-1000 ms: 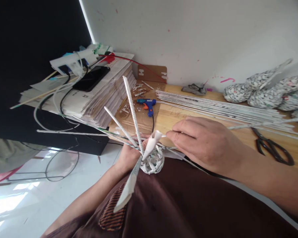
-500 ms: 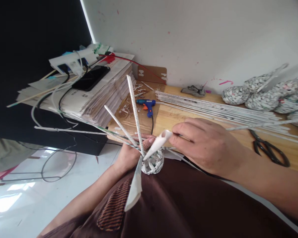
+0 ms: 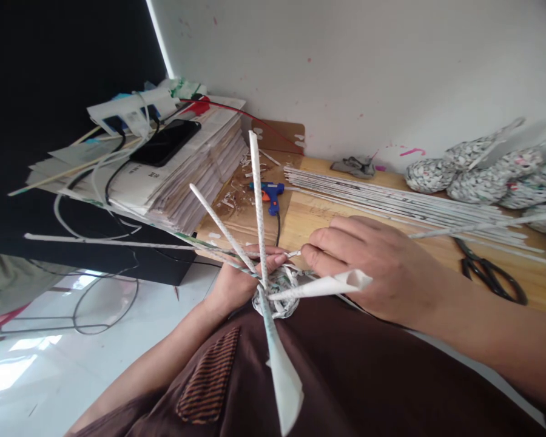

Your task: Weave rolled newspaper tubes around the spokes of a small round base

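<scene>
A small round piece woven from rolled paper rests against my lap. Several paper tubes fan out from it; one tall tube points up, and a flared one points right, below my right fingers. My left hand grips the far side of the woven piece, thumb on top, its other fingers mostly hidden. Just right of it, my right hand pinches a thin paper strand that runs to the weave. The strand's long end sticks out beyond the hand to the right.
Behind lie a blue glue gun on cardboard, a row of paper tubes and black scissors. Finished woven paper pieces stand at the right. At left, a paper stack bears a phone and cables.
The woven piece has turned a little in my left hand. The flared tube that pointed up toward my right fingers now points right, and the lower one has swung right.
</scene>
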A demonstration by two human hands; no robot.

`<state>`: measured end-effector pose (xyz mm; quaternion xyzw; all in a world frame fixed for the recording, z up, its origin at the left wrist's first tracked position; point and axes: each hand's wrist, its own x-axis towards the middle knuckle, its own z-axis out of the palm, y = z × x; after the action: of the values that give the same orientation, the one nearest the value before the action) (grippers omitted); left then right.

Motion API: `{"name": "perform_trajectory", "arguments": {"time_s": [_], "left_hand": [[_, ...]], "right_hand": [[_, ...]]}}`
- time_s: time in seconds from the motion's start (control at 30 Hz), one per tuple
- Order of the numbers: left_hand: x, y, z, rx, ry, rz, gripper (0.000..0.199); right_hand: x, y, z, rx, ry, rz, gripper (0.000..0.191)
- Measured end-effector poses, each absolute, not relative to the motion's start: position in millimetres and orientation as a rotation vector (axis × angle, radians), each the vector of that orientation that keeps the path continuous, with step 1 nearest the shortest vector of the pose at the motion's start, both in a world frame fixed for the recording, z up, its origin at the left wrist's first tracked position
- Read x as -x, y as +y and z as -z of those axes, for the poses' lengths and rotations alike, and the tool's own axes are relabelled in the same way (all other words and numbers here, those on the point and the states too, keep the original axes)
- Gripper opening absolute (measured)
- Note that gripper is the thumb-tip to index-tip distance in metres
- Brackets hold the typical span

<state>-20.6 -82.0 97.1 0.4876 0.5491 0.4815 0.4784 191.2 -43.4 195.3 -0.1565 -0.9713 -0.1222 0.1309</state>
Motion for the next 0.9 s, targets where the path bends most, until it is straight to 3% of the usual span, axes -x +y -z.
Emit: {"name": "perform_trajectory", "arguments": {"time_s": [0.37, 0.9], "left_hand": [[32, -80, -82, -1.130, 1.304, -1.087, 0.036], [31, -79, -84, -1.155, 1.352, -1.108, 0.037]], "right_hand": [[-196, -37, -190, 0.436, -2.802, 0.318, 0.026], [-196, -33, -183, 0.501, -2.781, 0.166, 0.025]]}}
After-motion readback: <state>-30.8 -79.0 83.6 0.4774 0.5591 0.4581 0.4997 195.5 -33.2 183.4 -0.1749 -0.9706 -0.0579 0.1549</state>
